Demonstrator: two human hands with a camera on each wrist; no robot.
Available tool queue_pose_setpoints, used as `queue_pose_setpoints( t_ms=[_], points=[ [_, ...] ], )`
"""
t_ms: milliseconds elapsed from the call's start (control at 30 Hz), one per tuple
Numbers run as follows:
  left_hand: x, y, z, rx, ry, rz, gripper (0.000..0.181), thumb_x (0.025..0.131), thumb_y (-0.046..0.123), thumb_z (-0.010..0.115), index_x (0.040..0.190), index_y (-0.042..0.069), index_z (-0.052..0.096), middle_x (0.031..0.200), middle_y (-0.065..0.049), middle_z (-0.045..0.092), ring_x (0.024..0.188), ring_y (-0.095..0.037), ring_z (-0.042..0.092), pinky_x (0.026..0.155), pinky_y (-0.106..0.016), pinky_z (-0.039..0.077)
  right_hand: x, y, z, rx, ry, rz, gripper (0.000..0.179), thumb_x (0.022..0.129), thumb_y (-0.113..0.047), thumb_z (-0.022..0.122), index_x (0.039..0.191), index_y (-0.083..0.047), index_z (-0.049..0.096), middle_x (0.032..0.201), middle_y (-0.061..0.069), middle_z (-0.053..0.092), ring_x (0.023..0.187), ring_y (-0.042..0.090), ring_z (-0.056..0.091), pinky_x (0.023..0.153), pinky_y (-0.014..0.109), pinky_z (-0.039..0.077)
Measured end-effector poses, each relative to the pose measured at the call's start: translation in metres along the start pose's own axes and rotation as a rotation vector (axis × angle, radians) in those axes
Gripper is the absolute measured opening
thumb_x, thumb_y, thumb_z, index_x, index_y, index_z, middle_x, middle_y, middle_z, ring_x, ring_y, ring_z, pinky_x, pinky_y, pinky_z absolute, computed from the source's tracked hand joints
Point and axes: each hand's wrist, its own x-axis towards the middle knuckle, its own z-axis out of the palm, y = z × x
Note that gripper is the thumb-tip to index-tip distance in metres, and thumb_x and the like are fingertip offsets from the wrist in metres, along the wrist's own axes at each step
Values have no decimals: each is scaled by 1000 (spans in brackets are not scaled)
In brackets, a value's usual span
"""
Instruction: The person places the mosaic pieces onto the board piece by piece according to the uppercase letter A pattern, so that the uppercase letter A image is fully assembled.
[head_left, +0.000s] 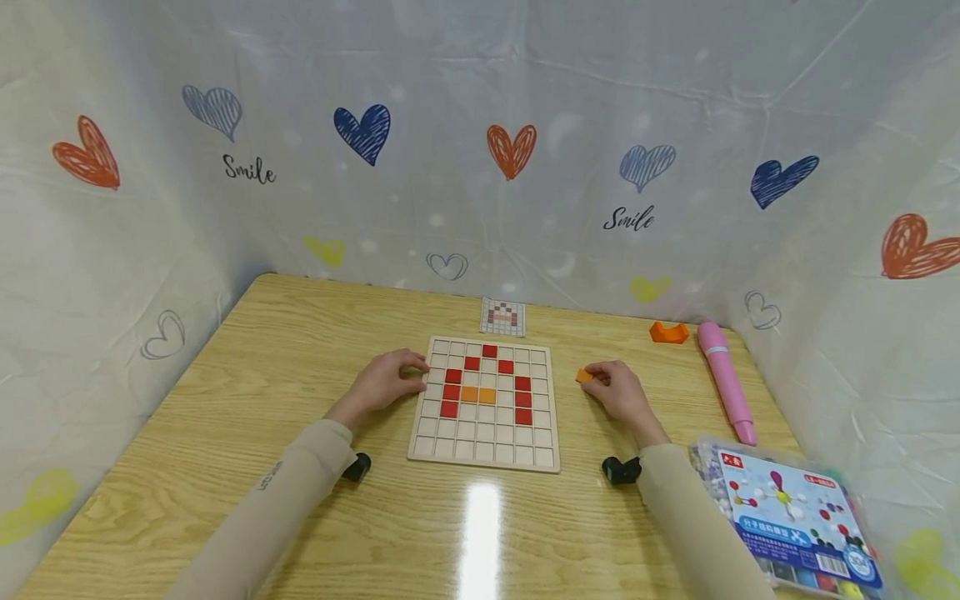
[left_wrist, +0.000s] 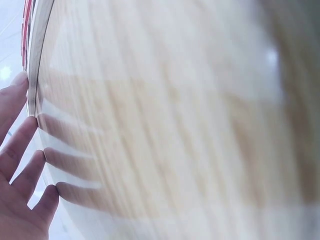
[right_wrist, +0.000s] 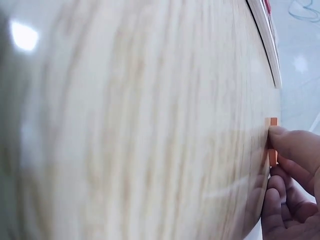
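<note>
A square wooden grid board (head_left: 483, 450) lies on the table with several red tiles (head_left: 523, 400) and two orange tiles (head_left: 477, 395) set in its cells. My left hand (head_left: 382, 382) rests at the board's left edge, its fingers loosely spread; in the left wrist view, fingertips (left_wrist: 31, 122) touch the table and the thumb is against the board's side. To the right of the board, my right hand (head_left: 618, 390) pinches an orange tile (right_wrist: 273, 142) between thumb and fingers, low over the table. A small printed card (head_left: 503, 317) with a coloured grid pattern lies behind the board.
At the right stand an orange curved piece (head_left: 669, 332), a pink pen-shaped object (head_left: 726, 379) and a clear plastic case (head_left: 795, 517) with a molecular model label. Hanging patterned cloth (head_left: 435, 192) surrounds the wooden table (head_left: 247, 400) at the back and sides.
</note>
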Motion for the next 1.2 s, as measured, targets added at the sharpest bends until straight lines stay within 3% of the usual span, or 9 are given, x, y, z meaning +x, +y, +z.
queue_pose_setpoints(
  t_ms=[333, 533, 967, 1200],
  points=[
    [1, 1, -1, 5, 0, -4, 28, 89, 17, 73, 115, 7, 70, 136, -12, 58, 133, -36, 44, 113, -52, 31, -1, -12, 0, -23, -58, 35, 31, 94, -18, 66, 116, 5, 65, 108, 19, 67, 95, 30, 62, 85, 44, 52],
    [2, 0, -1, 11, -1, -3, 28, 89, 17, 73, 115, 7, 70, 136, -12, 58, 134, -35, 44, 113, -52, 31, -6, -29, 7, 43, -74, 78, 32, 95, -20, 65, 118, 3, 63, 110, 17, 66, 97, 27, 63, 82, 38, 54],
    [4, -2, -1, 29, -6, -16, 28, 89, 18, 73, 115, 8, 70, 137, -11, 57, 134, -35, 44, 113, -51, 31, -12, -74, 25, 211, -126, 70, 30, 90, -17, 72, 118, -6, 68, 118, 11, 63, 97, 21, 67, 82, 36, 55],
    [2, 0, -1, 33, -2, 0, 28, 89, 17, 73, 115, 7, 70, 136, -12, 57, 133, -35, 45, 113, -51, 32, -11, -87, 34, 147, -173, 17, 26, 90, -13, 70, 116, -8, 71, 120, 12, 61, 97, 21, 67, 84, 36, 55]
  ],
)
